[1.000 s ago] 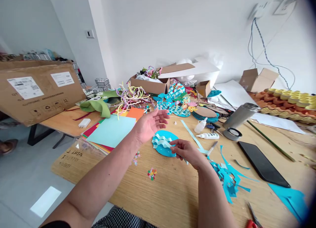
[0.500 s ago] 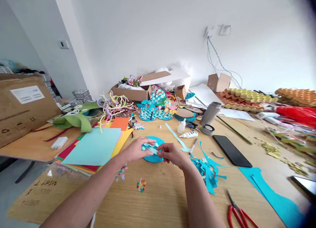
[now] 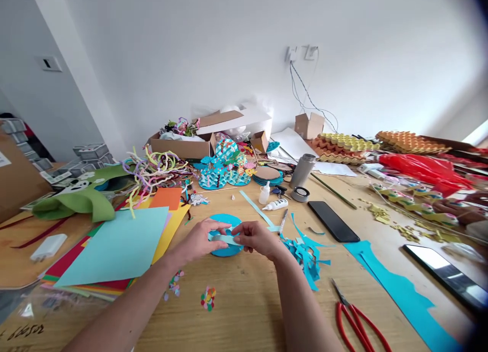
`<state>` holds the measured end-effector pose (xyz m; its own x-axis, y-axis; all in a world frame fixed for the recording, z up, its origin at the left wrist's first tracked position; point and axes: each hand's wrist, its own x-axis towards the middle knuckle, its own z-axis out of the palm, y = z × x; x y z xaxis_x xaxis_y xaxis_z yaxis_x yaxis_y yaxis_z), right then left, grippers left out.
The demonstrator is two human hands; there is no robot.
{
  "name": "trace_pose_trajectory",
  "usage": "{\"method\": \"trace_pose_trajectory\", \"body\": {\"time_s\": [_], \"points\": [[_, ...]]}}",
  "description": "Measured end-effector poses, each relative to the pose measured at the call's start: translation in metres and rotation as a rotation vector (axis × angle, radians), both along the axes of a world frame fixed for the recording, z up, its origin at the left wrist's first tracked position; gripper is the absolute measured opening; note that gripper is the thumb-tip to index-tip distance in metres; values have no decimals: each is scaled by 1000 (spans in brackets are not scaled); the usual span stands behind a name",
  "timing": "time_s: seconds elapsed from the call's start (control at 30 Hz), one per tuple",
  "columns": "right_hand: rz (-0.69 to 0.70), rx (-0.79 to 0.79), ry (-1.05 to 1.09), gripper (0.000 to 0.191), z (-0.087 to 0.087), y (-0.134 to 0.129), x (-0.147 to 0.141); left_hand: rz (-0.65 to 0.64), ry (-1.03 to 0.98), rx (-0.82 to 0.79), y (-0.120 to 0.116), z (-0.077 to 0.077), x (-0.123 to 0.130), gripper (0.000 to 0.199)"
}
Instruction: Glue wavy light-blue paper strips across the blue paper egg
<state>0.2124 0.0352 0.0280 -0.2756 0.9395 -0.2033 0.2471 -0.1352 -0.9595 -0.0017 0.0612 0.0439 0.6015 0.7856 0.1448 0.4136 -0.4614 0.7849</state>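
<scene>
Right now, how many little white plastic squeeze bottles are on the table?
2. An upright white bottle stands left of the silver metal flask; a lying white bottle is beside the first, nearer the camera. Clutter might hide more.

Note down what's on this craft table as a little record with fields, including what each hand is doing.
left hand: the left hand holds one end of a pale blue paper strip
right hand: the right hand pinches the strip's other end
beneath the strip: blue disc
near the hands: paper dots, pen, blue paper scraps
left side: stacked colored paper, pipe cleaners
right side: black phone, red-handled scissors
bottles: one upright, one lying down
back: egg trays
</scene>
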Motion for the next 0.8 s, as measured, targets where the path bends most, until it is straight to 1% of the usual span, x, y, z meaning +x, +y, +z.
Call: {"method": "trace_pose_trajectory", "body": {"time_s": [0.13, 0.2, 0.3, 0.53, 0.67, 0.8], "points": [[7, -1, -6, 41, -1, 0, -1, -42, -76, 57, 5, -7, 1, 24], [7, -3, -12, 42, 0, 0, 1, -41, -104, 65, 7, -10, 1, 18], [11, -9, -19, 45, 3, -2, 8, -15, -134, 65, 10, -11, -1, 16], [29, -99, -57, 46, 11, -8, 31, 14, -147, 93, 13, -3, -6, 16], [17, -162, -58, 43, 11, -9, 37, 24, -125, 113, 13, -4, -7, 15], [3, -172, -65, 38, 7, -8, 36, 40, -89, 119, 11, -3, -7, 16]]}}
